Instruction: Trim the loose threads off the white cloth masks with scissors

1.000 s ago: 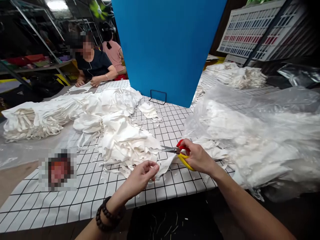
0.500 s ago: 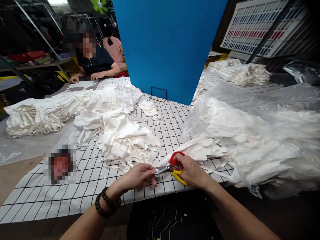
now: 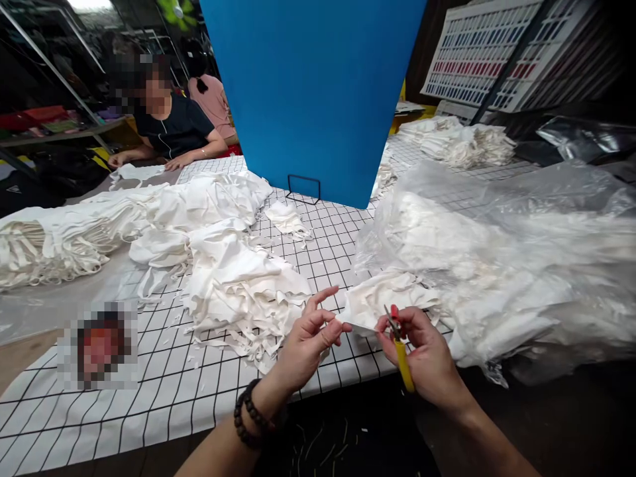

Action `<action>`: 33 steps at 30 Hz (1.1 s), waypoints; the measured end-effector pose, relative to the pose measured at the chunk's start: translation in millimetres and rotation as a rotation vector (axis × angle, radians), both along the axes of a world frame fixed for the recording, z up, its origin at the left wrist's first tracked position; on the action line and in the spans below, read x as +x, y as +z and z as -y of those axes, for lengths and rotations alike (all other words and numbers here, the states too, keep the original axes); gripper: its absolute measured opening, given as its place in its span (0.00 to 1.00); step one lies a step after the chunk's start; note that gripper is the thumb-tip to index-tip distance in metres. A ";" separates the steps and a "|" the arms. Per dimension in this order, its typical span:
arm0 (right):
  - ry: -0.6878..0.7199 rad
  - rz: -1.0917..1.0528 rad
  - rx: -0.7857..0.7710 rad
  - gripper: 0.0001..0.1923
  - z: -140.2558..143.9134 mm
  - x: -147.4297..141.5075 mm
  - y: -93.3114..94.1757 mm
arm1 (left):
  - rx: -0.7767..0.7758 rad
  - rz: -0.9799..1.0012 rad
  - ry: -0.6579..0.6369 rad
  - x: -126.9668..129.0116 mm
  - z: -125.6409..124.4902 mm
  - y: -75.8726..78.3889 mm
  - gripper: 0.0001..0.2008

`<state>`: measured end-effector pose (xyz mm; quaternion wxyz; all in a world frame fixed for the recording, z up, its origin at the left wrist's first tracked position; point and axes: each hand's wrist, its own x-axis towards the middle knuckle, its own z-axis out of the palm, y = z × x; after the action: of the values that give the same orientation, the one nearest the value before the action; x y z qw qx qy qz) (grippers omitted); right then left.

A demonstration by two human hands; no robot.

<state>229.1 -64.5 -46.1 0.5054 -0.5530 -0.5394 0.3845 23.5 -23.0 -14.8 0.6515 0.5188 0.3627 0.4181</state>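
My left hand, a dark beaded bracelet on its wrist, pinches the near edge of a white fabric piece between thumb and fingers. Scissors with red and yellow handles rest in my right hand, their blades tilted upward to the left. The right thumb and fingertip also meet at the fabric's edge, so a short stretch of it runs between both hands. Just left of my hands lies a crumpled heap of white fabric pieces with thin strips hanging off it.
Clear plastic bagging with white fabric covers the right side. A tall blue panel stands across the grid-patterned table. Stacked white pieces lie left. A co-worker handles white fabric at the far left.
The scissor blades have swung from pointing left at my left fingers to pointing upward. My left hand has moved right, and my right hand now reaches the fabric's edge. The view has shifted slightly.
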 end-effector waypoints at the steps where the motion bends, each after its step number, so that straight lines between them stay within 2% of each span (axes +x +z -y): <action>1: 0.018 0.004 -0.034 0.12 3.1 1.6 0.6 | -0.034 0.080 -0.006 9.3 1.3 -1.7 0.13; 4: 0.063 -0.004 -0.118 0.11 10.9 10.8 3.8 | -0.196 0.276 -0.064 32.7 5.7 -7.4 0.11; 6: 0.028 0.008 -0.133 0.11 16.4 20.4 8.4 | -0.214 0.283 -0.067 42.3 8.1 -9.9 0.12; 8: 0.001 0.106 -0.159 0.13 22.3 29.8 15.2 | -0.153 0.213 -0.044 46.6 9.6 -11.1 0.12; 11: 0.045 0.381 -0.225 0.17 29.6 36.0 27.1 | -0.031 0.098 -0.002 46.4 10.7 -12.5 0.10; 14: 0.053 0.607 -0.252 0.18 31.3 31.7 36.9 | 0.064 0.036 -0.007 43.0 11.1 -14.9 0.09; 17: 0.029 0.733 -0.245 0.18 29.1 24.4 44.5 | 0.151 -0.017 -0.027 39.2 11.6 -16.6 0.08; 24: 0.032 0.837 -0.235 0.16 28.8 18.0 59.7 | 0.373 -0.151 -0.042 33.4 12.3 -18.1 0.08; 33: 0.016 0.869 -0.228 0.16 29.1 14.8 53.4 | 0.369 -0.153 -0.045 34.1 11.3 -20.8 0.08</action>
<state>243.9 -93.6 7.3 0.1649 -0.7112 -0.6599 0.1775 57.7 -34.3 -35.7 0.5250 0.6679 0.3166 0.4220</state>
